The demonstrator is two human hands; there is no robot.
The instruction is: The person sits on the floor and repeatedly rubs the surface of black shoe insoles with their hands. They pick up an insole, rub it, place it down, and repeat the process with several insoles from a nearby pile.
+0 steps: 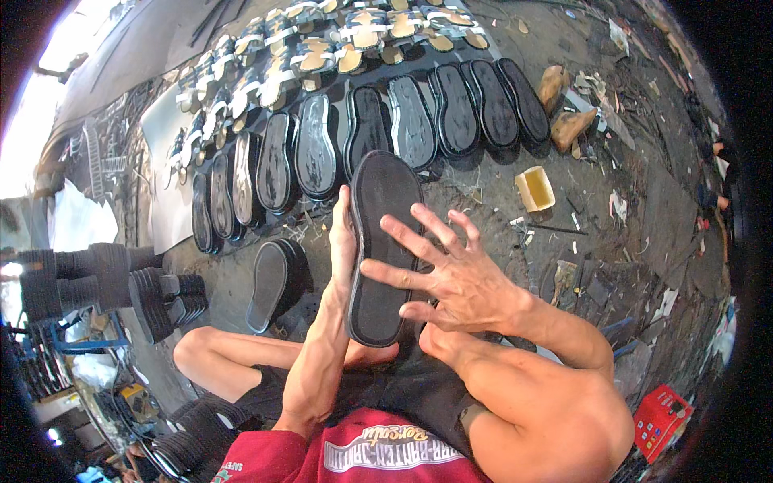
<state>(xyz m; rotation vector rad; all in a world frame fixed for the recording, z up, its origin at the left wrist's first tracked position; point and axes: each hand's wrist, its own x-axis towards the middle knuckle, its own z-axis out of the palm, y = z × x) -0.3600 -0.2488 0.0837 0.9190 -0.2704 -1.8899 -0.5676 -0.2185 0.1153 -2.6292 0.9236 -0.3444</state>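
In front of me a black shoe sole [378,205] stands tilted, its toe end pointing away and its flat dark face showing. My left hand [343,245] grips it along the left edge, with most of the fingers hidden behind it. Over the right side of the sole, my right hand [451,270] is spread with fingers apart; the fingertips lie on or just above the face, and I cannot tell which. Beyond the sole runs a curved row of black soles with wet-looking tops [318,149]. A small pile of soles [278,282] lies left of my left hand.
Several strapped sandals [366,36] fill the far side on a dark sheet. A cut yellow container [535,189] sits right of the row, near tan foot-shaped blocks [573,129]. Stacked soles [151,304] stand at left. A red box [662,423] lies by my right knee; scraps litter the ground.
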